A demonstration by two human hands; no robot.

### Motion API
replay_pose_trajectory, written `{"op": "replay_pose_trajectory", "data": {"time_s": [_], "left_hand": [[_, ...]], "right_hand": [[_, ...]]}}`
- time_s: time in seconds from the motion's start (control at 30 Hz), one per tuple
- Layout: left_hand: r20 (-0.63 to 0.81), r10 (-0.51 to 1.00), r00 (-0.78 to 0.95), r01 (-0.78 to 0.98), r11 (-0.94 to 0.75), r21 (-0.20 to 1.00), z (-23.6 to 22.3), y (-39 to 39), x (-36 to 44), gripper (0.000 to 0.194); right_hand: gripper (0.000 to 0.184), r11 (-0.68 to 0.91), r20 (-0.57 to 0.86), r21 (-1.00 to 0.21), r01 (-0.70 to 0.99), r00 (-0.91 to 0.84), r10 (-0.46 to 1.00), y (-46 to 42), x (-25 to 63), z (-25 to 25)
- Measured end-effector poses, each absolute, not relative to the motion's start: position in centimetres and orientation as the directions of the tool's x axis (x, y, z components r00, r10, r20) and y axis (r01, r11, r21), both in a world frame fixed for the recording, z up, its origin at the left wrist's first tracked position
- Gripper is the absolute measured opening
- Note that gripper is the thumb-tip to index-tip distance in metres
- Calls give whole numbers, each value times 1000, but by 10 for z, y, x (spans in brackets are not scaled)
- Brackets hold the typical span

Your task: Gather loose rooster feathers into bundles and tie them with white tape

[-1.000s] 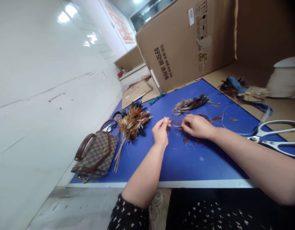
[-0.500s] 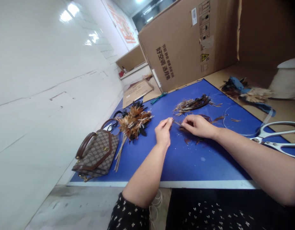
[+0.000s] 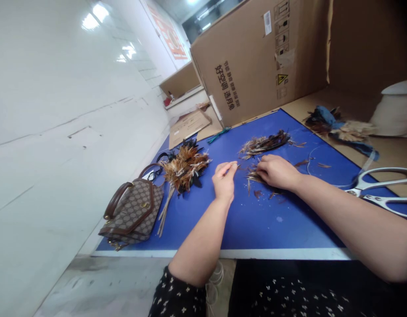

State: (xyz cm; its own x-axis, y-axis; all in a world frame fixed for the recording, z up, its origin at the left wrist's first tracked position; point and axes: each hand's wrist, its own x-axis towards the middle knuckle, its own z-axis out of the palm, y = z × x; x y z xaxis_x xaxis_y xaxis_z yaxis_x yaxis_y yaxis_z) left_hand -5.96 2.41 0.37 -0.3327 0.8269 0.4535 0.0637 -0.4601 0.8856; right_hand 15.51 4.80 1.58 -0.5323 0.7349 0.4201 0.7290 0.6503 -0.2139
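My left hand (image 3: pixel 224 179) is closed in a pinch above the blue tabletop, with the tip of a thin brown feather (image 3: pixel 238 167) showing at its fingertips. To its right, my right hand (image 3: pixel 276 171) has its fingers curled down into a small pile of brown feathers (image 3: pixel 254 176). The palm and fingers hide much of that pile. Just behind the right hand lies a larger bunch of dark and tan feathers (image 3: pixel 266 143). Loose feather bits (image 3: pixel 258 193) are scattered in front of it.
A feather bundle with pale stems (image 3: pixel 186 167) and a patterned handbag (image 3: pixel 134 211) lie at the left. Large scissors (image 3: pixel 357 191) rest at the right, near blue-tied feathers (image 3: pixel 342 125) and a white container (image 3: pixel 395 110). Behind stands a big cardboard box (image 3: pixel 256 66).
My right hand has moved slightly right and away from the left hand, its fingers now down in the small feather pile. The left hand has stayed almost still in its pinch.
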Motion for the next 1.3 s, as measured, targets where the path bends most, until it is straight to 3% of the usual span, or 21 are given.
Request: {"op": "replay_pose_trajectory", "data": {"time_s": [0.17,0.33,0.43,0.53,0.87,1.1,1.3], "left_hand": [[558,782,-278,233,-508,829,9,18,-60,16],[753,655,59,494,-675,548,17,7,-54,15],[770,581,264,504,-764,404,16,6,-49,15],[750,542,379,494,-804,331,11,9,-47,16],[594,575,563,555,-795,244,-2,16,-44,19],[497,650,575,610,-745,268,-8,21,-44,18],[490,656,573,614,-740,273,-9,22,-44,15]], "right_hand": [[21,615,499,-306,726,-428,753,49,155,18],[15,616,488,-364,699,-420,765,51,153,14],[14,591,464,-399,701,-402,790,52,152,12],[12,560,443,-438,703,-373,815,52,153,11],[10,552,459,-576,603,-320,829,55,152,4],[11,539,524,-661,522,-193,830,52,153,12],[14,518,544,-794,319,-8,839,50,153,23]]}}
